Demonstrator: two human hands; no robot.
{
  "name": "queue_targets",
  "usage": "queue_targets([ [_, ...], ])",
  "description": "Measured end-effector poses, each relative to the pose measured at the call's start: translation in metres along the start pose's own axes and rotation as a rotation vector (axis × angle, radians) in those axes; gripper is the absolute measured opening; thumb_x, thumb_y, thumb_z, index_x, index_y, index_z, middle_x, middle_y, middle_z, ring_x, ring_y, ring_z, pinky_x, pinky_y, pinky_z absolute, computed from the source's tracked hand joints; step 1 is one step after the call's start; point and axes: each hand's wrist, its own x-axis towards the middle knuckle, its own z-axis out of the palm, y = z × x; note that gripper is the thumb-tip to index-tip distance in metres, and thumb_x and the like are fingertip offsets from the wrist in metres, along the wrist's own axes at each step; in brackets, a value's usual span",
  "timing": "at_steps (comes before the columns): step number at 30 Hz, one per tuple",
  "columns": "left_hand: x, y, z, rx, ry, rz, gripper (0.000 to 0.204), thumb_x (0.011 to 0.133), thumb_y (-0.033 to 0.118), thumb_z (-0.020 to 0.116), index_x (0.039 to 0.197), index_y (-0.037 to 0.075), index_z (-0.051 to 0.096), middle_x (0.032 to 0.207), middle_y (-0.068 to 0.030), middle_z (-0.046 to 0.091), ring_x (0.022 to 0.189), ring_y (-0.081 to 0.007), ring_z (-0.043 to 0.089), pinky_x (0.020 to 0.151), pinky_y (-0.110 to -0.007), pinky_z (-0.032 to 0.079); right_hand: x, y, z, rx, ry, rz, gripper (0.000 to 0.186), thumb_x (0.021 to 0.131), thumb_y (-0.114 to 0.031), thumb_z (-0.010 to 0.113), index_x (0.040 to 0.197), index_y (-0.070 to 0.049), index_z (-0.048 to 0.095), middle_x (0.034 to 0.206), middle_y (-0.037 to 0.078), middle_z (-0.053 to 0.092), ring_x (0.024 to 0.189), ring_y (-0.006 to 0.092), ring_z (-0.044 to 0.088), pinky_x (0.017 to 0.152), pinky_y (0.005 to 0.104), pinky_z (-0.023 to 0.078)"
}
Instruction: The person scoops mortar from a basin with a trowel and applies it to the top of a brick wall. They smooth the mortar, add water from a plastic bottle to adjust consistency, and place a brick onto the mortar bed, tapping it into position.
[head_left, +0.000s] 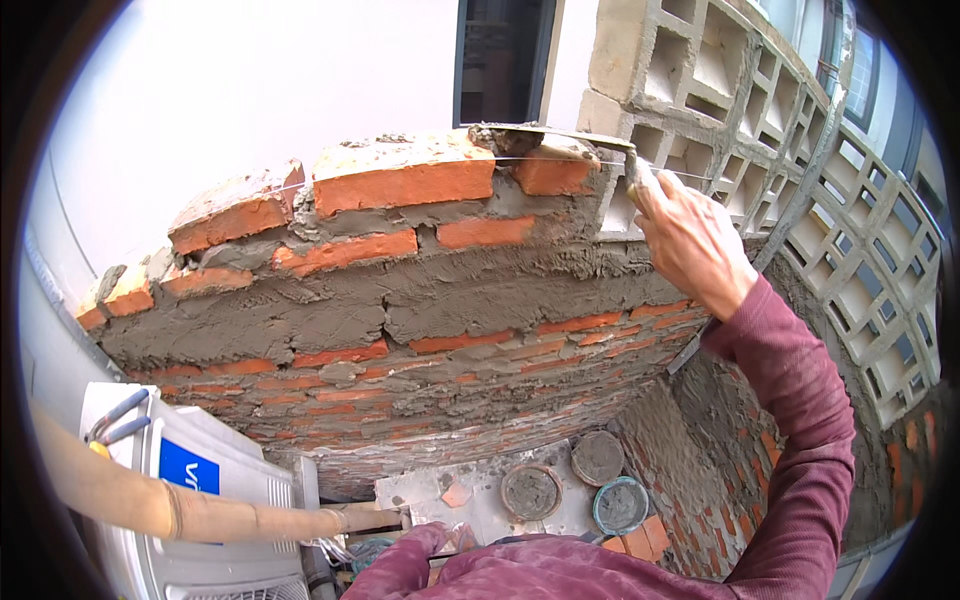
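My right hand (695, 235) is closed around the handle of a trowel (590, 136) at the right end of the brick wall's top course. The trowel's blade lies nearly level over the gap between a large orange brick (405, 185) and a smaller end brick (555, 176). Wet grey mortar (508, 139) sits at the blade's far part, in and over that gap. Left of the large brick, another brick (230, 212) lies tilted on the mortar bed. A thin string runs along the top course. Only purple cloth shows at the lower middle; my left hand cannot be made out.
Far below stand several round tubs of mortar (531, 493) beside loose bricks (640, 538). A bamboo pole (240, 515) crosses the lower left, before a white air-conditioner unit (250, 455). Blue-handled pliers (122, 418) rest there. Pierced concrete blocks (720, 60) rise at right.
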Motion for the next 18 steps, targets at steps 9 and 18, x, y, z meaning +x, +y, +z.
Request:
queue_targets([
  [9, 0.013, -0.03, -0.047, -0.301, -0.076, -0.186, 0.055, 0.095, 0.048, 0.048, 0.126, 0.004, 0.057, 0.124, -0.0206, 0.06, 0.116, -0.0319, 0.057, 0.098, -0.039, 0.045, 0.014, -0.005, -0.031, -0.155, -0.036, 0.029, 0.033, 0.086, -0.006, 0.058, 0.116, 0.007, 0.051, 0.096, 0.019, 0.057, 0.082, 0.029, 0.063, 0.069, 0.0362, 0.053],
  [18, -0.033, 0.04, -0.155, -0.237, -0.14, -0.192, 0.056, 0.094, 0.051, 0.044, 0.133, 0.012, 0.055, 0.133, -0.0181, 0.055, 0.124, -0.0332, 0.052, 0.104, -0.041, 0.04, 0.047, 0.008, -0.117, 1.078, -0.642, 0.616, 0.033, 0.101, -0.024, 0.043, 0.105, 0.006, 0.057, 0.061, 0.004, 0.055, 0.037, 0.009, 0.049, 0.032, 0.0199, 0.041],
])
